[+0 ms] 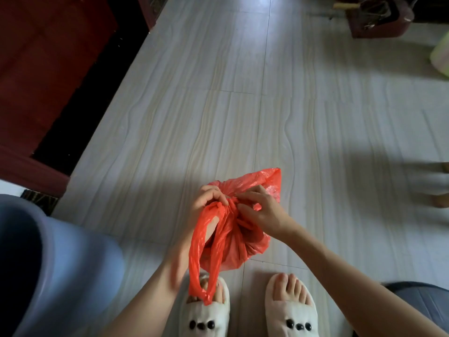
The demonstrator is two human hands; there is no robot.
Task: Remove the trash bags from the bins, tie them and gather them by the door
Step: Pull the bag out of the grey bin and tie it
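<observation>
A red plastic trash bag (234, 249) hangs in front of me above the pale floor, just over my slippered feet. My left hand (206, 203) pinches the bag's gathered neck from the left. My right hand (261, 209) grips the twisted plastic at the same neck from the right. One long handle loop (198, 271) dangles down across my left wrist toward my left slipper. Another flap of the bag (264, 178) sticks up behind my right hand. A blue bin (60, 263) stands at the lower left, its inside dark.
A dark red wooden door (43, 69) and its frame fill the upper left. A brown bin with a dark bag (379, 18) stands at the top right, a pale green object (441, 54) beside it. Another person's foot (437, 186) shows at the right edge.
</observation>
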